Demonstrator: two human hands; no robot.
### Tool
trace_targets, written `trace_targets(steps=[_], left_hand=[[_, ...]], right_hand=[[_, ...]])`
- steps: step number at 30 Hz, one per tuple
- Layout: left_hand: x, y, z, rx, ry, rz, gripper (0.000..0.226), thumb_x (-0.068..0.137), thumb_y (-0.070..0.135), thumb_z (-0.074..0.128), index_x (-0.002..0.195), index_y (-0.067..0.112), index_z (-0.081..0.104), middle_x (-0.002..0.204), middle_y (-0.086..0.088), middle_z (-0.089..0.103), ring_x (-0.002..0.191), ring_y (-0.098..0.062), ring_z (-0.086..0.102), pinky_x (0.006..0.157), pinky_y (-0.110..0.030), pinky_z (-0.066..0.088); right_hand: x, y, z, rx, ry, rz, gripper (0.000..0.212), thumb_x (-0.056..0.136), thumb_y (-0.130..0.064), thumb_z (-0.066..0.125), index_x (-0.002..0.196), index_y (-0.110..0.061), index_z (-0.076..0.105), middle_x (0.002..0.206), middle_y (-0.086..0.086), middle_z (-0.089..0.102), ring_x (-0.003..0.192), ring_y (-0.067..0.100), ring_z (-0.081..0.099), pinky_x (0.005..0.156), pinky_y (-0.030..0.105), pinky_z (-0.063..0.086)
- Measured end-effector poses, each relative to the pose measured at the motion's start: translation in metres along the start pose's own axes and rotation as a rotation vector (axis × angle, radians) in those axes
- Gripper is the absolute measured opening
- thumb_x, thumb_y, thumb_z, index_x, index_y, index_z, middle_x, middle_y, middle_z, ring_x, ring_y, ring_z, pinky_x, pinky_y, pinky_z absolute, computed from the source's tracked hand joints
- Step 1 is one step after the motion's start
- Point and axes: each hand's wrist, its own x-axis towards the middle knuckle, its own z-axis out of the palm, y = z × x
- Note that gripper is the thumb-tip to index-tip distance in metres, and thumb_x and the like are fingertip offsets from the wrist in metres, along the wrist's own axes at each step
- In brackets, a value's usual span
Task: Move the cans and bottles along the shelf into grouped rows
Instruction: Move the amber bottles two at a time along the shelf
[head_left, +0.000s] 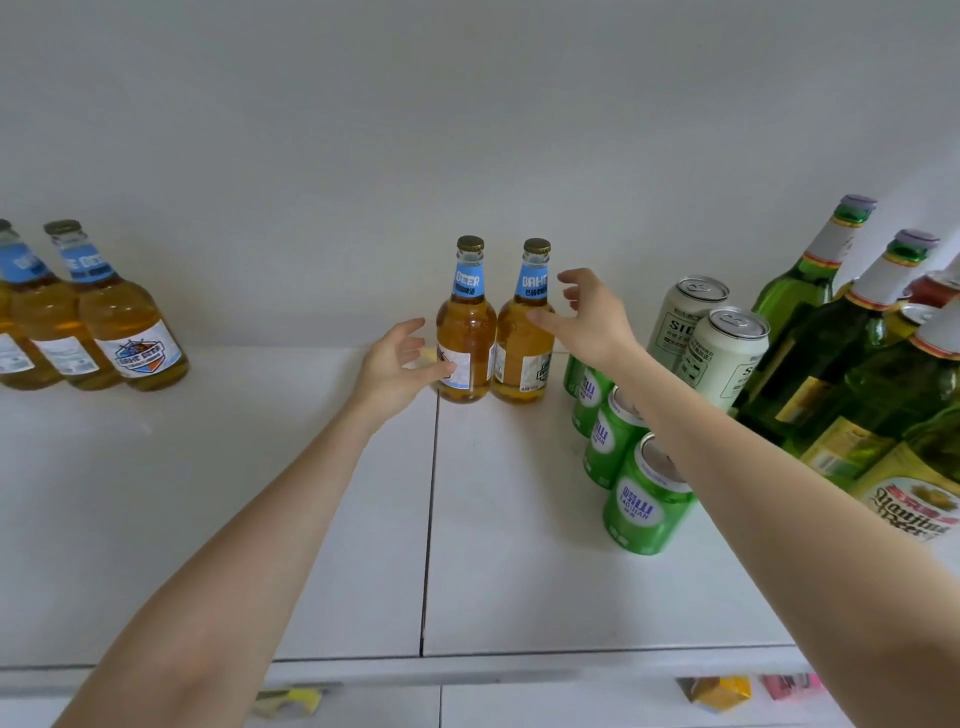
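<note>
White shelf (311, 493) carried two amber bottles (466, 332) paired, left hand (397, 364) and right hand (592, 322) flanking, fingers spread and empty, seemingly to grasp both.

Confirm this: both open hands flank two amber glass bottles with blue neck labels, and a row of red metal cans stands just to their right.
Wrong colour. The head view shows the row of metal cans right of the two amber glass bottles with blue neck labels is green, not red. The open left hand and right hand do flank the pair.
</note>
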Motion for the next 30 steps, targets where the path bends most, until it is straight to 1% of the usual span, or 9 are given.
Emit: trace_targets(steps=[2,5,8,10,13,18,21,25,30], left_hand=[[-0.01,0.0,-0.007,0.125,0.049,0.064,0.076,0.077,0.028,0.083,0.143,0.018,0.047,0.139,-0.01,0.055,0.128,-0.023,0.052,0.1,-0.033,0.044],[-0.026,0.0,-0.017,0.398,0.113,0.224,0.067,0.085,0.034,0.075,0.142,0.012,0.048,0.142,-0.01,0.053,0.131,-0.026,0.049,0.104,-0.036,0.041],[-0.044,-0.001,-0.026,0.633,0.166,0.345,0.061,0.091,0.034,0.067,0.142,0.009,0.047,0.146,-0.016,0.049,0.136,-0.034,0.043,0.108,-0.044,0.039],[-0.055,-0.003,-0.03,0.768,0.192,0.4,0.059,0.092,0.035,0.065,0.141,0.007,0.049,0.147,-0.019,0.047,0.139,-0.038,0.039,0.112,-0.05,0.033],[-0.072,-0.001,-0.033,0.926,0.211,0.455,0.057,0.092,0.043,0.055,0.138,0.008,0.053,0.145,-0.02,0.049,0.139,-0.038,0.04,0.113,-0.057,0.027],[-0.114,0.004,-0.04,1.033,0.216,0.513,0.062,0.091,0.048,0.038,0.138,0.01,0.053,0.145,-0.021,0.05,0.139,-0.038,0.041,0.114,-0.059,0.024],[-0.149,0.005,-0.044,1.087,0.196,0.509,0.058,0.094,0.045,0.046,0.143,0.013,0.049,0.15,-0.02,0.044,0.143,-0.037,0.036,0.116,-0.058,0.022],[-0.201,0.005,-0.053,1.142,0.15,0.504,0.063,0.092,0.044,0.056,0.148,0.016,0.042,0.155,-0.018,0.038,0.146,-0.036,0.031,0.117,-0.057,0.018],[-0.258,0.003,-0.075,1.179,0.127,0.467,0.065,0.091,0.045,0.059,0.148,0.018,0.043,0.156,-0.018,0.036,0.146,-0.035,0.031,0.117,-0.057,0.021]], right_hand=[[-0.012,0.001,-0.002,-0.115,0.028,-0.053,0.068,0.09,-0.034,0.07,0.145,-0.014,0.037,0.144,0.013,0.049,0.125,0.03,0.052,0.09,0.034,0.044],[-0.032,0.002,-0.002,-0.37,0.09,-0.142,0.069,0.09,-0.041,0.066,0.146,-0.014,0.037,0.144,0.013,0.048,0.126,0.034,0.05,0.101,0.05,0.043],[-0.056,0.001,0.003,-0.58,0.134,-0.233,0.068,0.09,-0.046,0.062,0.146,-0.016,0.038,0.149,0.011,0.043,0.135,0.033,0.042,0.107,0.052,0.035],[-0.072,0.0,0.007,-0.677,0.169,-0.279,0.067,0.089,-0.047,0.06,0.144,-0.015,0.041,0.15,0.012,0.043,0.137,0.033,0.04,0.108,0.053,0.032],[-0.095,-0.002,0.012,-0.765,0.18,-0.32,0.069,0.087,-0.047,0.063,0.143,-0.013,0.043,0.15,0.014,0.044,0.139,0.034,0.039,0.109,0.059,0.028],[-0.137,-0.005,0.013,-0.9,0.139,-0.356,0.071,0.088,-0.05,0.06,0.147,-0.013,0.041,0.155,0.018,0.037,0.145,0.035,0.032,0.113,0.065,0.019],[-0.171,-0.011,0.012,-0.908,0.114,-0.348,0.074,0.091,-0.051,0.055,0.152,-0.016,0.033,0.16,0.016,0.03,0.149,0.032,0.024,0.116,0.063,0.012],[-0.219,-0.02,0.015,-0.921,0.143,-0.371,0.074,0.084,-0.048,0.067,0.145,-0.013,0.044,0.152,0.017,0.043,0.143,0.034,0.037,0.113,0.064,0.021],[-0.273,-0.029,0.027,-0.906,0.144,-0.375,0.074,0.083,-0.048,0.068,0.144,-0.013,0.046,0.152,0.018,0.044,0.142,0.034,0.039,0.112,0.065,0.025]])
